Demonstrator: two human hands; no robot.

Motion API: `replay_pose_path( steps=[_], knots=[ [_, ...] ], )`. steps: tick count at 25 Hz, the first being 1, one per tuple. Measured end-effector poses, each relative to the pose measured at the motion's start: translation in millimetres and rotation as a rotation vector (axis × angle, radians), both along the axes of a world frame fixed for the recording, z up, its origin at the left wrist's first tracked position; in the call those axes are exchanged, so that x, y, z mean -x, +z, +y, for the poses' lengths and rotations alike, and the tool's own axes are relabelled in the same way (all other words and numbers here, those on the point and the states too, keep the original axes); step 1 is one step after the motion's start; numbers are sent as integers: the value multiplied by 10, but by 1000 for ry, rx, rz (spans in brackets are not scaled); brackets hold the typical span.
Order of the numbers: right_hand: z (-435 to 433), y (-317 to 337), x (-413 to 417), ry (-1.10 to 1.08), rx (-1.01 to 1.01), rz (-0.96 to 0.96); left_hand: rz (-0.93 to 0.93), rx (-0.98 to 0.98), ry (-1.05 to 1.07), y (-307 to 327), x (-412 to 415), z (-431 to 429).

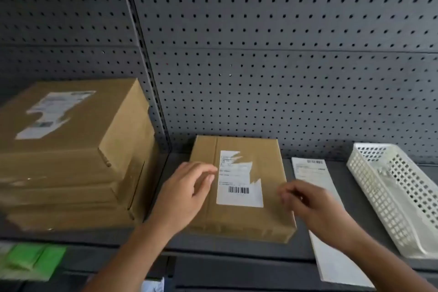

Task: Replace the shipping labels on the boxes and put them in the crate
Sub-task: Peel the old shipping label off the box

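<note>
A flat brown cardboard box lies on the dark shelf in the middle. Its white shipping label is partly torn away along the upper right, with the barcode left at the bottom. My left hand rests on the box's left part, fingers loosely bent beside the label. My right hand hovers at the box's right edge, blurred, fingertips pinched together; whether they hold a scrap I cannot tell. A strip of fresh labels lies to the right, partly under my right hand.
A stack of larger brown boxes stands at the left, the top one bearing a torn label. A white perforated plastic crate sits at the right. Grey pegboard forms the back wall. Green packets lie on the lower shelf at the left.
</note>
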State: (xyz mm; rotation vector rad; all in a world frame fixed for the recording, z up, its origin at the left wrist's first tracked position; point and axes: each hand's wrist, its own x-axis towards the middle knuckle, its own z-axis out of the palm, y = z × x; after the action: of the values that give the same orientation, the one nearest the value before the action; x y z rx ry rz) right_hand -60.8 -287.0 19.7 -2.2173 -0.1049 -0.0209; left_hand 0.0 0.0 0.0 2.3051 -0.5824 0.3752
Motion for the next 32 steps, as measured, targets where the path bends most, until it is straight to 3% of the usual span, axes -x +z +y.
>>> replay_pose_path(
  steps=[5,12,19,23,32],
  knots=[
    [225,-109,-588,16,124,-30,116,-192,34,-129,-353,-117],
    [379,-305,-927,3,287,-153,81,-296,39,-272,-440,-141],
    [655,-267,-1322,18,462,-162,75,-321,53,-320,-437,-146],
    [762,-199,-1525,27,503,-70,69,-331,61,-321,-438,-155],
    [851,-191,-1641,103,551,-69,92,-344,70,-322,-451,-157]
  ],
)
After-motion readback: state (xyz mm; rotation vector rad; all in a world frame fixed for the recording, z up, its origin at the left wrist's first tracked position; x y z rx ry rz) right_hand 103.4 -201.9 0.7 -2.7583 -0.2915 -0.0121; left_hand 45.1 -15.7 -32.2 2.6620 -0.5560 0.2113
